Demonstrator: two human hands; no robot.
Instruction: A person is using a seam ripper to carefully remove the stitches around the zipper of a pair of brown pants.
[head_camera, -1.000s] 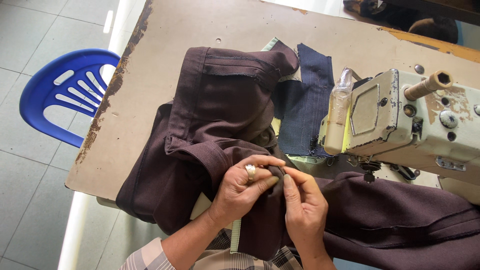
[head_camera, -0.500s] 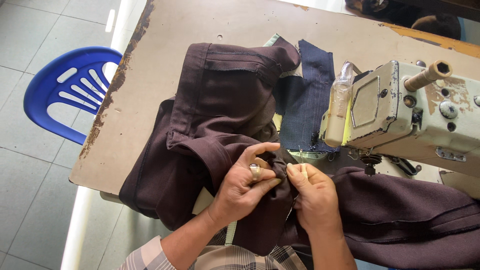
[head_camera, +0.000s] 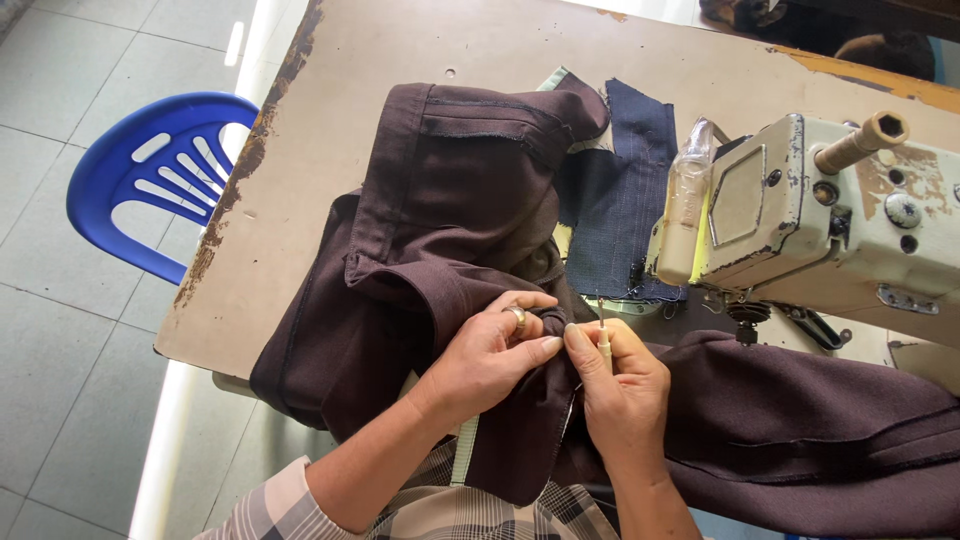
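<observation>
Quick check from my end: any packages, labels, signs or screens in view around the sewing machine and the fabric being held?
No packages, signs or screens in view.
Sewing machine: right side of the table, cream metal; any plate or label on it is too small to tell.
Clear plastic bottle: upright against the machine's left end, no label visible.

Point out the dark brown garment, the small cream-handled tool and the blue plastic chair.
Dark brown garment (head_camera: 440, 200): head view, on the flat upper panel.
Small cream-handled tool (head_camera: 604, 342): head view, on its handle.
Blue plastic chair (head_camera: 110, 170): head view, on the backrest rim.
</observation>
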